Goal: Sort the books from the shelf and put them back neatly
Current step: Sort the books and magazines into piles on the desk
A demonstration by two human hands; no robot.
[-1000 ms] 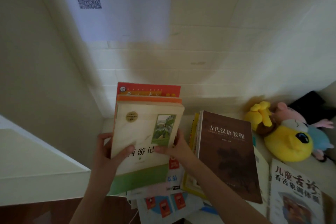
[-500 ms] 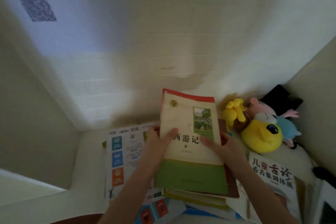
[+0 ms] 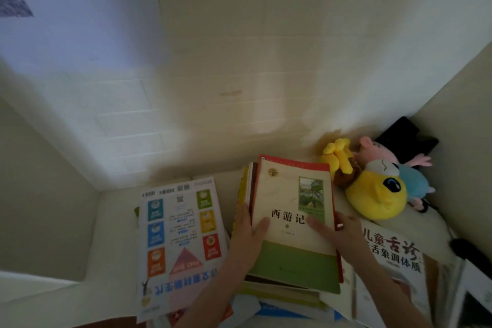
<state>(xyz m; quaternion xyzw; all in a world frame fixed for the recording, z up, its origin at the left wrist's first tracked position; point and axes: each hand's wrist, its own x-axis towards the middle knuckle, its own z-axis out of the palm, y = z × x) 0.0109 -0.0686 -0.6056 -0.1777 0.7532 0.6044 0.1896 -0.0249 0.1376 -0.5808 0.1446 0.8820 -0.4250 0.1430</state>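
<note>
Left hand [image 3: 250, 229]: I hold the book [image 3: 292, 210] by its side.
Right hand [image 3: 339, 229]: I hold the other side.
Danger: the pile [image 3: 279, 291] underneath is messy, so my book may slide off.

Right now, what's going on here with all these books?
A person is sorting books on a shelf. The left hand and right hand grip the side edges of a cream-and-green book, thumbs on its cover, as it lies on top of a pile. A colourful magazine lies flat beside the pile, and plush toys sit in the corner.
</note>
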